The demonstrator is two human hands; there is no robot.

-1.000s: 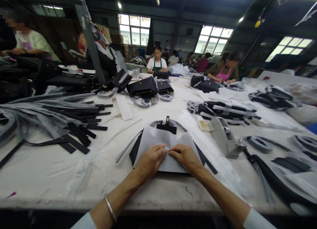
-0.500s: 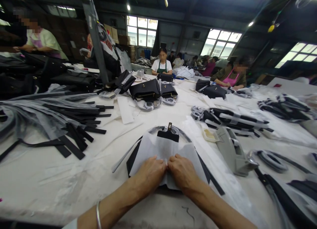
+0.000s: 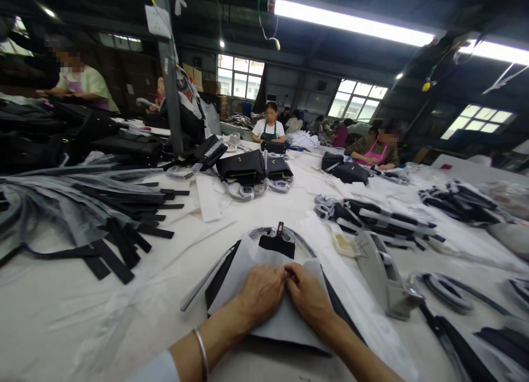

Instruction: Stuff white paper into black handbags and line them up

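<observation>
A black handbag (image 3: 215, 278) lies on the white table in front of me, mostly covered by a thin white paper sheet (image 3: 286, 328). Above the sheet's upper edge shows a black flap (image 3: 276, 246) with a gold metal fitting (image 3: 280, 229), and a plastic-wrapped strap curves behind it. My left hand (image 3: 263, 289) rests on the sheet with its fingers curled on the paper. Close beside it, my right hand (image 3: 305, 287) is closed, thumb and fingertips pinching at the paper. The fingertips of both hands nearly meet, and the exact grip is partly hidden.
A grey tape dispenser (image 3: 382, 277) and a small tray (image 3: 346, 243) stand to the right. Wrapped black strap bundles (image 3: 372, 219) lie beyond them. Many black straps (image 3: 119, 233) spread at left. Finished-looking black bags (image 3: 240, 167) sit farther back, where several people work.
My hands have moved slightly up the sheet, and my right fingers have shifted into a pinch. More of the sheet's near part shows below them. The camera view has tilted upward.
</observation>
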